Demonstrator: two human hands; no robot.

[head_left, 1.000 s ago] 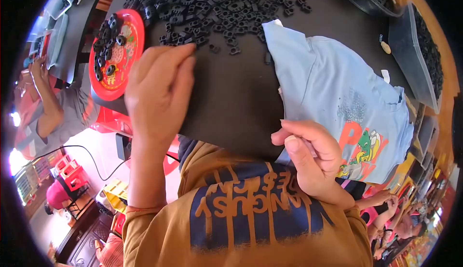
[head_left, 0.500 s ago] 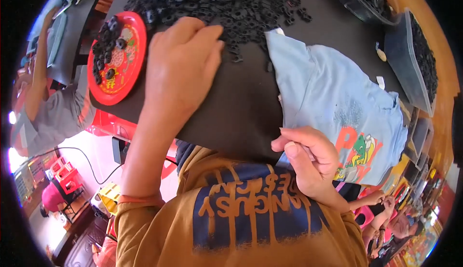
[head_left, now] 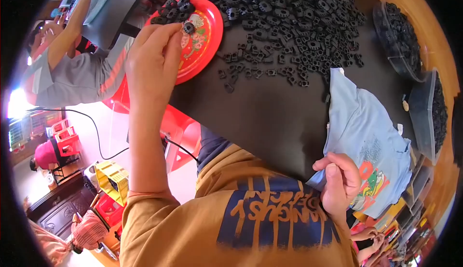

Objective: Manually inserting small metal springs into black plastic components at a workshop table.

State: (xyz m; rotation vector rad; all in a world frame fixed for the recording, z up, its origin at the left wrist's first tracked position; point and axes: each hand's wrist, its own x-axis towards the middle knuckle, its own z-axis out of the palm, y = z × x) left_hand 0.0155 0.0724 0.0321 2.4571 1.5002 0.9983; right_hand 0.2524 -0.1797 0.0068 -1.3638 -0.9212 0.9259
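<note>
Left hand over plate rim

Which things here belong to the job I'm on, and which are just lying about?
Likely the job: black parts, plate, perhaps the tubs.

Probably just lying about: blue shirt, crate.

Beige oval piece: near the dark table's right edge
Teal tray: at the second table's left edge
Black cable: beyond the dark table's near left corner
Yellow crate: near the cable
</note>
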